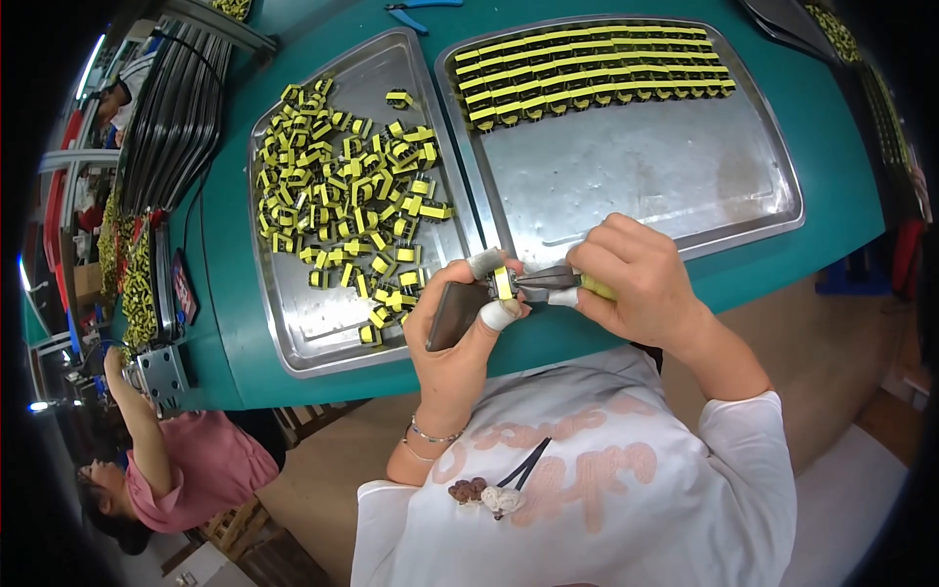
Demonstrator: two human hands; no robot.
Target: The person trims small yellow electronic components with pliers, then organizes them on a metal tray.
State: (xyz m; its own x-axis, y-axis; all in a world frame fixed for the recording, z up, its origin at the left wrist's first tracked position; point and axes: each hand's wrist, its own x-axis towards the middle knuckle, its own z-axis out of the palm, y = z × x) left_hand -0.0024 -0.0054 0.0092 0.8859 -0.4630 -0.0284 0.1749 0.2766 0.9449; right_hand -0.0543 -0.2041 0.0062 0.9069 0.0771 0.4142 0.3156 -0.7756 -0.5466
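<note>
My left hand (453, 372), with white tape on its fingertips, is closed round a small yellow-banded transformer (504, 283) with dark pins. A dark flat rectangular block (457, 315) also rests in that palm, under the fingers. My right hand (638, 282) grips pliers (551, 279) with yellow-green handles. Their jaws point left and meet the transformer's side; whether they pinch a pin is too small to tell. Both hands are over the near edges of two metal trays. Many loose transformers (362, 191) lie heaped in the left tray (303, 342).
Neat rows of transformers (597, 68) fill the far part of the right tray (636, 176). Both trays lie on a green table (220, 333). Blue-handled pliers (421, 8) lie at the far edge. Stacked dark trays (176, 117) stand at left, and a co-worker in pink (201, 470) sits lower left.
</note>
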